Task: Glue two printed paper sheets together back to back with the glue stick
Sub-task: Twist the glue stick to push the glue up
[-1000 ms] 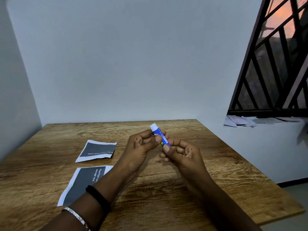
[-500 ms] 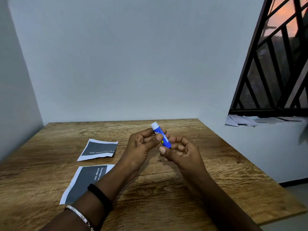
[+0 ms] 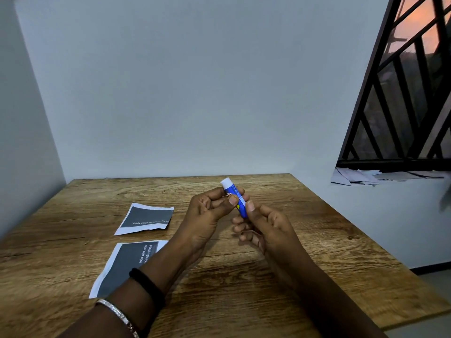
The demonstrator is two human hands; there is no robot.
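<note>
Wooden table (image 3: 244,289) below, left hand (image 3: 207,215) and right hand (image 3: 271,225) pinch glue stick (image 3: 234,194), white end tilted up-left

A glue stick (image 3: 235,200) is showing a bright blue body, a white cap, a small yellow spot and fine white print. Beneath the glue stick, a wooden table (image 3: 317,240) is showing warm brown with darker streaked grain. Left of the glue stick, a farther printed sheet (image 3: 146,218) and a nearer printed sheet (image 3: 122,267) are each showing a dark grey block with white lettering inside a white border. Nearer the viewer than the glue stick, a black hair band (image 3: 146,286) and a silver bracelet (image 3: 117,313) are lying side by side. Up and right of the glue stick, a black window grille (image 3: 390,106) is crossing an orange-pink sky.
</note>
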